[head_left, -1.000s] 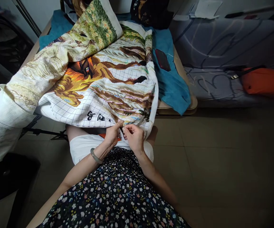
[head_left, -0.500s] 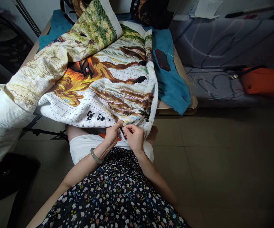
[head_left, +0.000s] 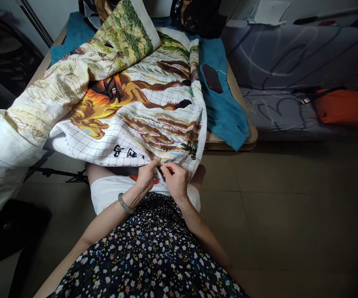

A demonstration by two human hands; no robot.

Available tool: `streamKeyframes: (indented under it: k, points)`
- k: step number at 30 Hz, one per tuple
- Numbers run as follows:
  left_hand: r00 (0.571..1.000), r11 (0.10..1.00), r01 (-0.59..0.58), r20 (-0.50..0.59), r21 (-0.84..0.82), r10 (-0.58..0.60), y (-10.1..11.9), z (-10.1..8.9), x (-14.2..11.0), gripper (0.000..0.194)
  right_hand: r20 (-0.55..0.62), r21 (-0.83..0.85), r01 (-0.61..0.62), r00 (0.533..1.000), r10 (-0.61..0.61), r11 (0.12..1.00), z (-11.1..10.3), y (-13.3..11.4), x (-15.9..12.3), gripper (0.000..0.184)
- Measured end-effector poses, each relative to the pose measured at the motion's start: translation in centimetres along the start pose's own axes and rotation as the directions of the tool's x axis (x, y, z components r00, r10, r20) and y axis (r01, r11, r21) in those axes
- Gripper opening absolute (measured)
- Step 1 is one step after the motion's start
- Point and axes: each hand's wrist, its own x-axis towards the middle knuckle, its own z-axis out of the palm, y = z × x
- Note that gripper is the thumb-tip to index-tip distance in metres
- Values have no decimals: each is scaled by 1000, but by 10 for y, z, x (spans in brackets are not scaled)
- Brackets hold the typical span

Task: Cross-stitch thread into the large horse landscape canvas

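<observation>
A large cross-stitch cloth [head_left: 158, 97] with a printed grid and a brown and orange horse pattern spreads from the low table down to my lap. My left hand [head_left: 145, 176] is closed on its near edge, thumb on top and the fingers hidden underneath. Right beside it, my right hand [head_left: 177, 180] is closed in a pinch at the cloth's surface, thumb and forefinger together. Whatever sits between those fingertips is too small to make out. The cloth's left part is rolled into a thick bundle [head_left: 54, 91], its white end hanging at the far left.
Under the cloth, a teal cloth [head_left: 228, 120] covers the low table [head_left: 250, 138]. On it lies a dark phone [head_left: 212, 78] with a cable. A black bag [head_left: 197, 18] stands at the back. To the right are a grey patterned sofa [head_left: 278, 62] and an orange bag [head_left: 346, 107].
</observation>
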Motion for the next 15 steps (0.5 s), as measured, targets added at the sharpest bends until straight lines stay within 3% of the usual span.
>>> streamKeyframes:
  k: [4, 8, 12, 15]
  points:
    - [1000, 1000, 13, -8, 15, -13, 2, 1, -2, 29, 52, 207, -180, 984, 173, 962, 2, 2, 3, 16]
    - [999, 999, 47, 3, -10, -47, 2, 1, -6, 35, 97, 309, -277, 961, 260, 910, 2, 0, 3, 16]
    - [995, 996, 88, 44, -34, -87, 1, 0, -8, 36, 44, 373, -302, 950, 309, 877, 2, -7, 3, 21]
    - [988, 990, 140, 74, -24, -138, 0, -1, -9, 30, -21, 363, -249, 961, 275, 898, 1, -12, 6, 29]
